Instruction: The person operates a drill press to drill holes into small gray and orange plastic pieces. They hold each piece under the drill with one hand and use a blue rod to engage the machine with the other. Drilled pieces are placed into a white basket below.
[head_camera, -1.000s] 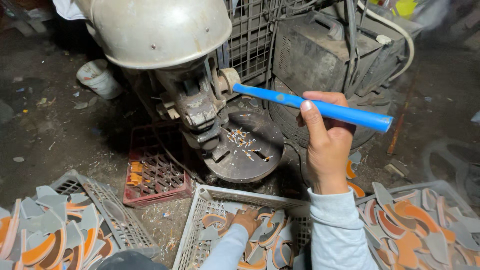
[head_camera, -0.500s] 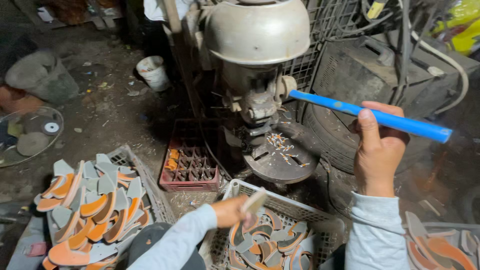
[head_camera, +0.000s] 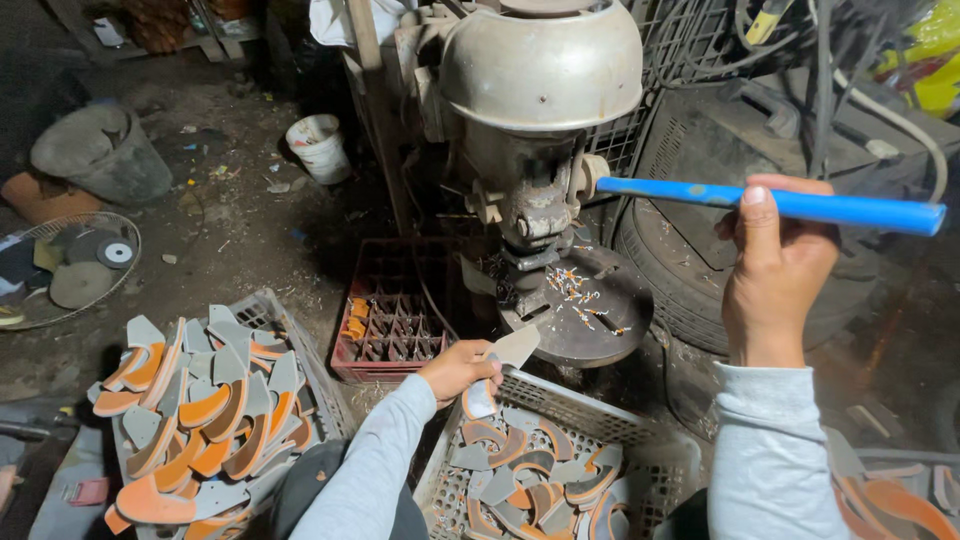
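Note:
My right hand (head_camera: 775, 268) is closed around the blue lever handle (head_camera: 770, 203) of a grey drill press (head_camera: 540, 95). My left hand (head_camera: 460, 367) holds a flat grey curved piece (head_camera: 512, 350) up from a white crate (head_camera: 640, 425) of grey and orange pieces. The piece is just below and left of the press's round table (head_camera: 590, 320), which has orange shavings on it.
A second white crate (head_camera: 262, 310) heaped with grey and orange pieces sits at left. A red gridded crate (head_camera: 385, 320) lies behind it by the press. A white bucket (head_camera: 320, 148), a dark tub (head_camera: 100, 155) and a wire fan guard (head_camera: 60, 265) rest on the dirt floor.
My left hand has lifted a grey piece out of the crate and raised it toward the press table. My right hand stays on the blue lever. The view shifted left.

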